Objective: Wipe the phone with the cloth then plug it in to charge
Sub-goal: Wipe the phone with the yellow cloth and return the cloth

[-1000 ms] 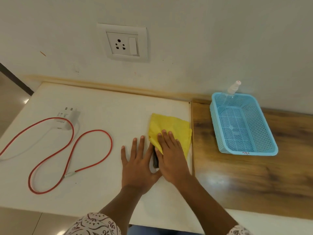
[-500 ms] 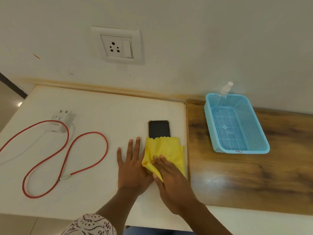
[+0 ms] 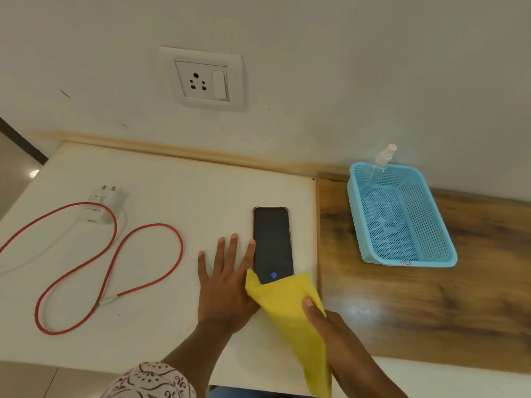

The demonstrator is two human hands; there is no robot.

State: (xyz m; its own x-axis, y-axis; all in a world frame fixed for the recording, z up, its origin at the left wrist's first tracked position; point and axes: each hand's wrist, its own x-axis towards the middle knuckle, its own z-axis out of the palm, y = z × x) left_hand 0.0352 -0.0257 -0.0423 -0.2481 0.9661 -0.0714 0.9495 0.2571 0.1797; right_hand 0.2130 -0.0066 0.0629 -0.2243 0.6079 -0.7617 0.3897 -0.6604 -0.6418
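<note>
A black phone (image 3: 271, 242) lies face up on the white table (image 3: 161, 185), a small blue fingerprint icon lit near its lower end. My left hand (image 3: 227, 282) rests flat beside it, fingers spread, the forefinger touching the phone's left edge. My right hand (image 3: 324, 326) holds the yellow cloth (image 3: 290, 308), which covers only the phone's near end and hangs toward me. A white charger plug (image 3: 102, 206) with a looped red cable (image 3: 120, 271) lies at the left. The wall socket (image 3: 202, 80) sits above the table.
A light blue plastic basket (image 3: 402, 257) stands on the wooden surface (image 3: 431, 311) at the right, with a clear spray bottle (image 3: 383, 158) leaning in its far corner. The table's near edge runs just below my wrists.
My right hand has dragged the cloth down the phone toward me, from covering it fully to uncovering nearly the whole screen. My left hand stayed flat beside the phone.
</note>
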